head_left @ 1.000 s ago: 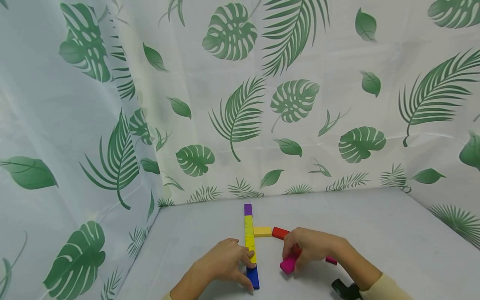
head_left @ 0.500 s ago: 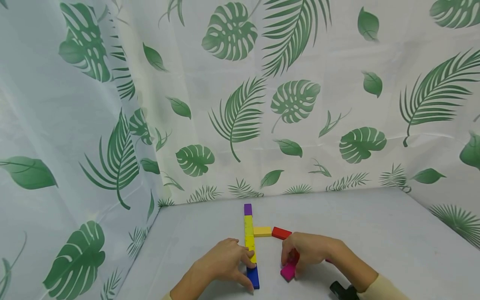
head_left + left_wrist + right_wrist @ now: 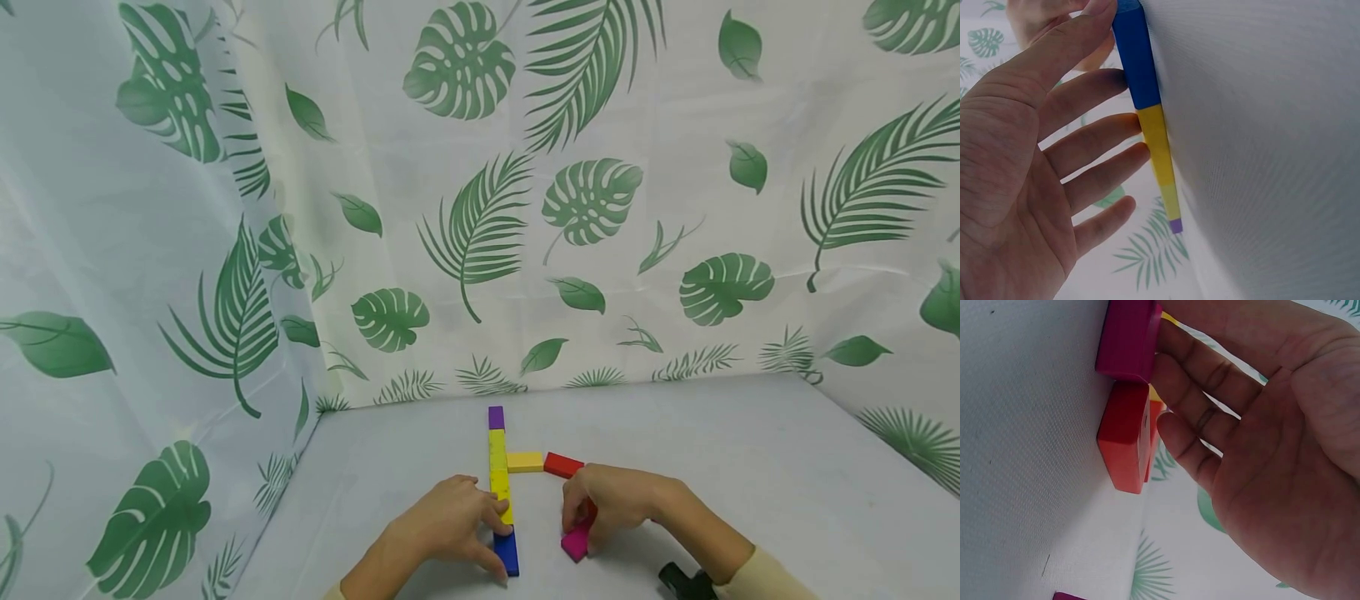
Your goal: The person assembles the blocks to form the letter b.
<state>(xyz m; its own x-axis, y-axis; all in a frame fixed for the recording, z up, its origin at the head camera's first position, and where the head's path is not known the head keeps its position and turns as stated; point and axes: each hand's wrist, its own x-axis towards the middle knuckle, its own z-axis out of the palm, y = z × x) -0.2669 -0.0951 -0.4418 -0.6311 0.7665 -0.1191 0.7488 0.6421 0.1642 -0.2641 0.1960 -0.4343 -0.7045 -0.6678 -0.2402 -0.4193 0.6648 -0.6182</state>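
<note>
A straight row of toy blocks runs away from me: a blue block (image 3: 506,554) nearest, yellow blocks (image 3: 498,479) beyond it, a purple block (image 3: 497,417) at the far end. My left hand (image 3: 453,525) lies along its left side, thumb at the near end of the blue block, fingers fairly straight against the blue and yellow sides. My right hand (image 3: 618,504) pinches a magenta block (image 3: 576,543), set at a slant on the table. In the right wrist view the magenta block meets the end of a red block (image 3: 1124,434), which my hand mostly hides in the head view.
An orange-yellow block (image 3: 525,462) juts right from the row, followed by another red block (image 3: 562,465). A further magenta block (image 3: 1067,597) lies apart on the table. Something black (image 3: 682,581) shows beside my right sleeve. Leaf-printed cloth (image 3: 480,250) hangs behind the table.
My right hand has shifted the magenta block slightly nearer me and turned it to line up with the red one. The left hand keeps its place.
</note>
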